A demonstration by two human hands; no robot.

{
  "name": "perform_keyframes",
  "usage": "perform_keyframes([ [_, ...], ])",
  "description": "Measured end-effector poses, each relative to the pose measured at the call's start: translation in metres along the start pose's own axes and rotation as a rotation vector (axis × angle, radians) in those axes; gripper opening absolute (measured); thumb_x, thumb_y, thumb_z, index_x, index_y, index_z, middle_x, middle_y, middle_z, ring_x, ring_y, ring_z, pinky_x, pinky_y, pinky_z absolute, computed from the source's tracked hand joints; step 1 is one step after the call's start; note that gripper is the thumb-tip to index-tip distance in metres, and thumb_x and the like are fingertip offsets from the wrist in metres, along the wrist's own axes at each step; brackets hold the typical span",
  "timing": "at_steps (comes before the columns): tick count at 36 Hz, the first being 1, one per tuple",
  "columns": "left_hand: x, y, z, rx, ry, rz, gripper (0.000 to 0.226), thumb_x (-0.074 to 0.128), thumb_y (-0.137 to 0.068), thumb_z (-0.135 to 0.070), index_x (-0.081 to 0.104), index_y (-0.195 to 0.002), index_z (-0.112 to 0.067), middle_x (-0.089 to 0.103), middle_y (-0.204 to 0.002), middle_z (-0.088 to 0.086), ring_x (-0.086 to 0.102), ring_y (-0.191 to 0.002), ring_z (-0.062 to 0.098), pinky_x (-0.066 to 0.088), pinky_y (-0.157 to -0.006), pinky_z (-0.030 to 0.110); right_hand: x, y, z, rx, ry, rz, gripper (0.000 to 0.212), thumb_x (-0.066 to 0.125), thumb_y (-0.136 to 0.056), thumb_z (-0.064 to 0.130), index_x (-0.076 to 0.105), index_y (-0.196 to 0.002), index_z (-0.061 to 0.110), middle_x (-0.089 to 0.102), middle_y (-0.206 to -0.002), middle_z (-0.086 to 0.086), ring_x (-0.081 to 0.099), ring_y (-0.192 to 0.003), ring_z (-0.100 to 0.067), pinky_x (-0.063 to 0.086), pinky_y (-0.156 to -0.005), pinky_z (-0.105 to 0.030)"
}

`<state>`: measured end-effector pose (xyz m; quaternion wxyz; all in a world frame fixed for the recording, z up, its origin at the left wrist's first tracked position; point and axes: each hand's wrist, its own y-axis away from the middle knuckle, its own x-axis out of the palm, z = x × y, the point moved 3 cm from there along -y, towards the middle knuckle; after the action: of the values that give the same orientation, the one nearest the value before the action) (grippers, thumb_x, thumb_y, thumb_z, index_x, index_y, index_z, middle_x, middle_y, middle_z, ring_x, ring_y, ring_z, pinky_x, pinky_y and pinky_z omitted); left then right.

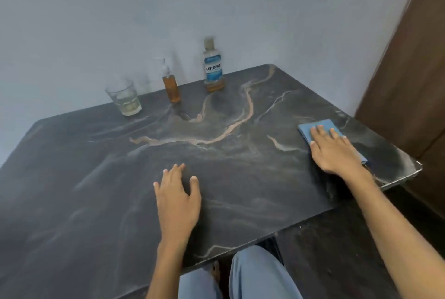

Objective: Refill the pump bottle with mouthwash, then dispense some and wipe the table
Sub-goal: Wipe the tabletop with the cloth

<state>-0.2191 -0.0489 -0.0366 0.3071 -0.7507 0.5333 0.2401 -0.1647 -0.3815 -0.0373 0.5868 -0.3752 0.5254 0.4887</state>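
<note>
A clear pump bottle [171,86] with amber liquid stands near the back of the dark marble table [96,190]. To its right is a mouthwash bottle [213,67] with a blue label and a little amber liquid at its bottom. A drinking glass [124,97] holding some pale liquid stands to the left. My right hand [334,151] lies flat, fingers spread, on a folded blue cloth [315,127] near the table's right edge. My left hand [177,200] rests over the table's middle, fingers apart, holding nothing.
The table stands against a pale wall [120,21]. A brown wooden panel [409,69] rises at the right, close to the table's corner. My knees in blue jeans [255,274] show below the front edge.
</note>
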Motion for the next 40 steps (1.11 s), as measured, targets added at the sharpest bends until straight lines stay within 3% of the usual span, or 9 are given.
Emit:
perform_keyframes([
  [4, -0.002, -0.002, -0.004, 0.023, -0.048, -0.006, 0.042, 0.047, -0.097, -0.024, 0.047, -0.136, -0.009, 0.043, -0.146, 0.008, 0.023, -0.143, 0.023, 0.002, -0.117, 0.037, 0.004, -0.03, 0.054, -0.01, -0.026, 0.022, 0.051, 0.018, -0.1, 0.029, 0.011, -0.149, 0.017, 0.004, -0.158, -0.002, 0.003, -0.144, -0.028, 0.003, -0.116, -0.044],
  [9, -0.006, -0.001, -0.003, 0.038, -0.129, -0.012, 0.044, 0.044, -0.098, -0.027, 0.045, -0.138, -0.011, 0.04, -0.148, 0.006, 0.02, -0.144, 0.022, 0.001, -0.117, 0.039, 0.023, -0.001, 0.135, -0.307, -0.02, 0.069, 0.051, 0.016, -0.101, 0.031, 0.009, -0.15, 0.019, 0.003, -0.158, -0.001, 0.001, -0.145, -0.024, 0.0, -0.116, -0.041],
  [15, -0.018, 0.005, 0.012, 0.016, -0.208, -0.037, 0.046, 0.042, -0.098, -0.03, 0.041, -0.141, -0.013, 0.038, -0.15, 0.004, 0.018, -0.145, 0.021, 0.0, -0.116, 0.047, 0.036, 0.089, 0.132, -0.547, -0.057, 0.043, 0.05, 0.016, -0.101, 0.036, 0.007, -0.15, 0.027, 0.003, -0.157, 0.011, -0.002, -0.144, -0.01, -0.003, -0.116, -0.031],
  [19, -0.028, 0.006, 0.025, -0.023, -0.242, -0.047, 0.049, 0.04, -0.099, -0.032, 0.036, -0.144, -0.013, 0.033, -0.152, 0.002, 0.014, -0.146, 0.021, -0.001, -0.116, 0.047, 0.031, 0.113, 0.089, -0.453, -0.011, 0.048, 0.05, 0.014, -0.1, 0.041, 0.002, -0.148, 0.034, -0.003, -0.154, 0.019, -0.006, -0.142, -0.002, -0.008, -0.113, -0.027],
  [23, -0.037, 0.002, 0.034, -0.035, -0.283, -0.031, 0.052, 0.036, -0.1, -0.034, 0.029, -0.147, -0.013, 0.028, -0.155, 0.002, 0.01, -0.147, 0.021, -0.002, -0.117, 0.047, 0.019, 0.085, 0.055, -0.236, 0.045, 0.024, 0.051, 0.012, -0.099, 0.042, 0.004, -0.148, 0.034, 0.002, -0.155, 0.018, -0.001, -0.143, -0.007, -0.009, -0.114, -0.043],
  [30, -0.049, -0.005, 0.045, -0.069, -0.336, -0.007, 0.055, 0.033, -0.1, -0.036, 0.024, -0.148, -0.012, 0.023, -0.156, 0.003, 0.007, -0.147, 0.022, -0.001, -0.116, 0.048, 0.022, 0.004, 0.113, -0.15, -0.011, 0.063, 0.051, 0.014, -0.101, 0.034, 0.008, -0.15, 0.022, 0.0, -0.158, 0.004, -0.002, -0.145, -0.023, -0.005, -0.114, -0.05],
  [34, -0.058, -0.005, 0.055, -0.088, -0.367, -0.02, 0.055, 0.032, -0.1, -0.037, 0.024, -0.148, -0.012, 0.023, -0.156, 0.003, 0.007, -0.147, 0.022, 0.0, -0.116, 0.048, 0.034, 0.007, 0.186, -0.289, -0.022, 0.098, 0.051, 0.014, -0.101, 0.035, 0.008, -0.15, 0.022, 0.0, -0.158, 0.003, -0.003, -0.145, -0.024, -0.006, -0.115, -0.048],
  [40, -0.076, 0.0, 0.075, -0.14, -0.405, -0.039, 0.055, 0.032, -0.1, -0.037, 0.024, -0.148, -0.012, 0.023, -0.156, 0.003, 0.008, -0.147, 0.023, 0.0, -0.116, 0.05, 0.058, 0.091, 0.248, -0.677, -0.045, 0.129, 0.051, 0.014, -0.101, 0.038, 0.008, -0.15, 0.024, 0.003, -0.158, 0.006, -0.003, -0.145, -0.018, -0.006, -0.115, -0.041],
])
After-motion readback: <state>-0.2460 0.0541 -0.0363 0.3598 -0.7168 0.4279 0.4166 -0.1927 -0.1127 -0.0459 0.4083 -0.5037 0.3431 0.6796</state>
